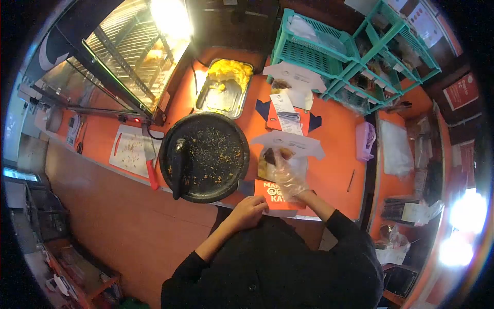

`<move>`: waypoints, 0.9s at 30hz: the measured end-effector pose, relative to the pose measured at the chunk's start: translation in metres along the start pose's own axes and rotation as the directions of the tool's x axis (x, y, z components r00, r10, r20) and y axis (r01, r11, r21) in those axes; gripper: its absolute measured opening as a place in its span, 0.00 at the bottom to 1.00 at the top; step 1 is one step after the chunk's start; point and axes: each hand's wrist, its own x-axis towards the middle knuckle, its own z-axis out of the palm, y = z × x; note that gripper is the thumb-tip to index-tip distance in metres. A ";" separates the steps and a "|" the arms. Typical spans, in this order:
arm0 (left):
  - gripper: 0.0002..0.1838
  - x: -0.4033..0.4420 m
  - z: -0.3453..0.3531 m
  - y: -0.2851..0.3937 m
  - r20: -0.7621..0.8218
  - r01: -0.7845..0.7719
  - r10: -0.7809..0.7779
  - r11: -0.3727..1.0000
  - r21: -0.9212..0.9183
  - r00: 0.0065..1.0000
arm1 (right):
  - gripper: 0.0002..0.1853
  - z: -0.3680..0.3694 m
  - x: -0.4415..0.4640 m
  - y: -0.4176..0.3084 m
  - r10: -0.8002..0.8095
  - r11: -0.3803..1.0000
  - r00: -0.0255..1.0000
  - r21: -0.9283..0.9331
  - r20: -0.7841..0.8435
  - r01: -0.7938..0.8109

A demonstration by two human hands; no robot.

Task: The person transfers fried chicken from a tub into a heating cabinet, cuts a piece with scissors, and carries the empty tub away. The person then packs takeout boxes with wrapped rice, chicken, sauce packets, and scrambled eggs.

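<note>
An open cardboard food box (pixel 289 145) stands at the counter's front, its white lid up and its printed orange flap facing me. My right hand (pixel 289 180), in a clear plastic glove, reaches into it with the fingers closed at a dark piece of food (pixel 269 156). More yellowish food lies around the fingertips, partly hidden. At the flap's left edge rests my bare left hand (pixel 248 211), fingers curled in against the box. Behind is a second open box (pixel 294 82) with receipts (pixel 287 114) on it.
A black stone mortar (pixel 216 154) with a dark pestle (pixel 178 167) is on the left. Beyond it are a foil tray (pixel 213 100) of yellow food, a cutting board (pixel 126 147), a red-handled knife (pixel 152 175) and a lit glass warmer (pixel 123 56). Green baskets (pixel 314 49) stand behind.
</note>
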 end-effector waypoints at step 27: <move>0.11 -0.045 -0.054 -0.011 -0.426 0.314 -0.313 0.947 -0.070 0.849 | 0.48 0.041 0.397 -0.044 0.283 0.953 0.951 0.151 -0.128 -0.263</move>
